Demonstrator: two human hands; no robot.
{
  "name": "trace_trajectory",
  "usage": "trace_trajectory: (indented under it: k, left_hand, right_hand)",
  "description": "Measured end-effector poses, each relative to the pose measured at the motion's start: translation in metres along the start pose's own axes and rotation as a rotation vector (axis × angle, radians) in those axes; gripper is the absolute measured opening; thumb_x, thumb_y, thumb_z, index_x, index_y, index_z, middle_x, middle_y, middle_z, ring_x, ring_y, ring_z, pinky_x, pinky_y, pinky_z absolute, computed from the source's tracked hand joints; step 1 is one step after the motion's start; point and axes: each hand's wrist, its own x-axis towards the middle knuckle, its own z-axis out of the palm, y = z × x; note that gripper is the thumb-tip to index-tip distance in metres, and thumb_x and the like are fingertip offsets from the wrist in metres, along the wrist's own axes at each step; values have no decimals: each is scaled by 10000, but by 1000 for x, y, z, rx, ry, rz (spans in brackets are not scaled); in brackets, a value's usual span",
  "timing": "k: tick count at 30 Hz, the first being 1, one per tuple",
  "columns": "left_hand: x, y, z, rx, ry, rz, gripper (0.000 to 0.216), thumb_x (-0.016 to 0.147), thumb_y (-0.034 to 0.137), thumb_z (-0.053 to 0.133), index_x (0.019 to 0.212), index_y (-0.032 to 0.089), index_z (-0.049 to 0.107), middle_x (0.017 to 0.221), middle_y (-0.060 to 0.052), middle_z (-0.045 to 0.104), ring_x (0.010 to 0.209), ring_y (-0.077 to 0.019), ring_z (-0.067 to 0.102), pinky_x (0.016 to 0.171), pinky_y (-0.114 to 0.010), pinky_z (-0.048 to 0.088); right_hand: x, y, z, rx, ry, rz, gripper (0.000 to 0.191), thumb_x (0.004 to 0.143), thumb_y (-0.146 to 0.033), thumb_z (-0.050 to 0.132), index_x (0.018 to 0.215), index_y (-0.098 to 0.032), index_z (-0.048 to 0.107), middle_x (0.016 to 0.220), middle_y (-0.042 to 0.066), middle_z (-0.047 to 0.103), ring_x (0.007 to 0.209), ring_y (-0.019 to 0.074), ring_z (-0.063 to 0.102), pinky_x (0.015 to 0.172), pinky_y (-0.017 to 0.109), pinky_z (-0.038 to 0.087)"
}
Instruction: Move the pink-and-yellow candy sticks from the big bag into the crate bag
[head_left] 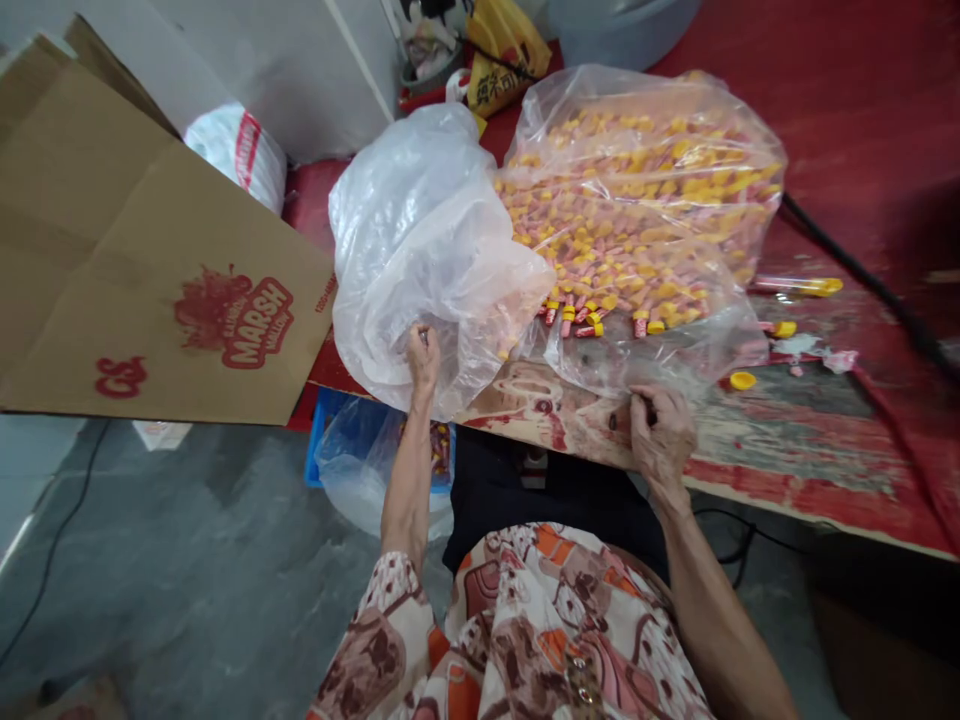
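Note:
My left hand (424, 358) is closed on the front of a whitish, half-see-through plastic bag (397, 220), which bulges up on the table. My right hand (663, 432) rests at the table's front edge with its fingers curled. Its fingertips are by the near edge of a large clear plastic bag (652, 180); whether they pinch anything is hidden. Inside that clear bag lie many small pink tubes with yellow caps (600, 240). Several tubes (589, 328) lie at the bag's mouth, between the two bags.
A large cardboard box (150, 270) stands at left. Below the table edge is a blue crate (316, 440) with a plastic liner and small pieces in it. A loose yellow cap (742, 381), a longer tube (799, 286) and a black cable (862, 270) lie at right. A bluish basin (622, 35) sits behind.

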Motion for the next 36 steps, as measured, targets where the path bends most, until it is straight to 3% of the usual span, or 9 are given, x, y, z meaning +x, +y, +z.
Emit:
trace_trajectory:
  k: [4,9,12,15,17,20,25,30,36]
  left_hand:
    - [-32,-15,-11,46,-88,16,75,1103,243,658,1028,248,658,1141,-139,816,1173,-308,782,1158,-463,596]
    - [-44,-19,-18,205,-150,144,96,1149,301,639,1194,242,700,1302,-167,803,1276,-320,774,1163,-464,610]
    - [-47,-18,-20,270,-230,195,107,1115,328,700,1185,249,723,1279,-154,799,1268,-337,773,1158,-486,624]
    - [-49,-11,-27,243,-211,172,100,1094,338,750,1147,253,739,1242,-139,788,1196,-318,773,1086,-454,652]
    - [-52,0,-34,163,-165,183,140,1098,363,771,1180,251,757,1259,-137,774,1172,-302,762,1017,-422,664]
    - [-62,23,-36,-34,-157,225,230,1102,426,802,1238,241,790,1265,-130,777,1145,-274,750,929,-358,652]
    - [-91,60,9,-310,-349,177,282,1088,470,835,1240,235,795,1170,-79,808,1048,-222,763,891,-305,623]
    - [-111,68,63,-324,-509,105,140,1016,294,854,1036,216,740,1044,-50,802,930,-199,764,881,-315,621]
    - [-110,61,62,-373,-506,105,179,1088,360,762,1193,219,732,1154,-67,829,1061,-212,803,1029,-346,641]
  right_hand:
    - [-3,3,-1,14,18,-22,271,1085,-372,543,1084,-259,790,1091,140,818,1050,334,766,971,499,617]
    - [14,-1,6,11,30,-133,282,1133,-319,510,1177,-257,782,1118,141,818,1060,327,773,988,488,633]
    - [48,-9,27,-36,-16,-223,343,1132,-240,474,1311,-256,766,1251,150,790,1197,321,762,1079,482,630]
    - [87,-16,57,-180,-175,-227,398,1091,-184,495,1406,-230,733,1416,182,739,1314,338,724,1078,463,631]
    - [104,-16,75,-236,-288,-183,364,1066,-192,531,1369,-204,731,1402,198,742,1270,358,721,1029,465,634]
    - [110,-9,86,-201,-302,-125,269,1066,-241,556,1275,-212,723,1344,194,754,1211,357,710,1005,465,621]
    - [87,6,72,-50,-253,-170,220,1113,-324,537,1227,-239,706,1299,170,765,1183,328,711,1025,462,608]
    - [75,2,60,-49,-260,-130,230,1138,-404,555,1147,-242,719,1219,156,767,1092,325,708,976,450,602]
    - [64,-4,52,102,-223,-83,315,1162,-488,569,1192,-228,743,1144,120,768,948,274,688,932,431,599]
